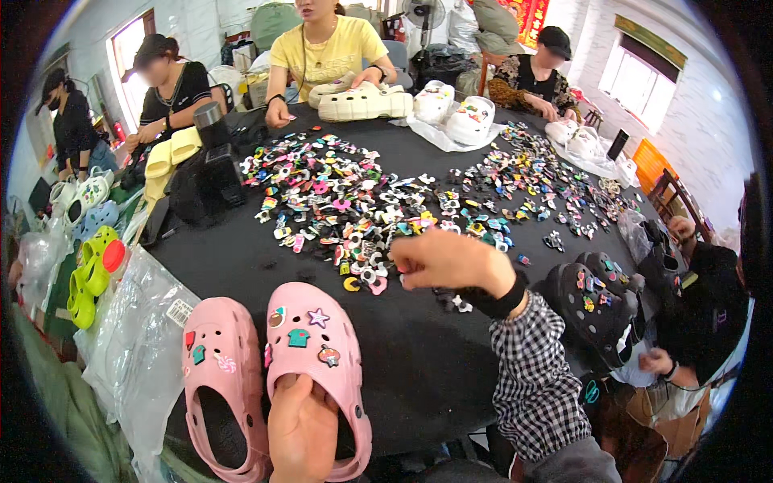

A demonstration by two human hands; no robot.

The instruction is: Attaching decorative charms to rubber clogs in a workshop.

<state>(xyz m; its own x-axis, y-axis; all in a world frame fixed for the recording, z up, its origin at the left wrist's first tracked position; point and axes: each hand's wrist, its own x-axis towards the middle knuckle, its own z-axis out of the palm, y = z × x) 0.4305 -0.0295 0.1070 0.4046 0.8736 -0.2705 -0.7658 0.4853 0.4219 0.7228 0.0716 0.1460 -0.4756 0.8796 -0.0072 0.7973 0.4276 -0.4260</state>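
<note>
Nearest, the left hand (302,431) is slid into the opening of a rounded, smooth pink clog (330,370), holding it on the dark tabletop (403,362). Its toe carries star, shirt and mushroom-shaped charms among round holes. The matching clog (216,326), with a swirled candy charm, sits just beside it on the left. The right hand (455,262), its fingers curled narrowly, is at the near edge of a loose charm pile (346,193); whether it grips a charm I cannot tell. Its sleeve (531,370) is black-and-white checked cloth, gathered at the wrist. At far left lies crinkled clear plastic (133,338), near lime-green clogs (97,270); on the right, chunky black clogs (596,310) bear bright charms. Beyond the pile, a person in a yellow shirt (330,56) handles thick cream clogs (366,103).
</note>
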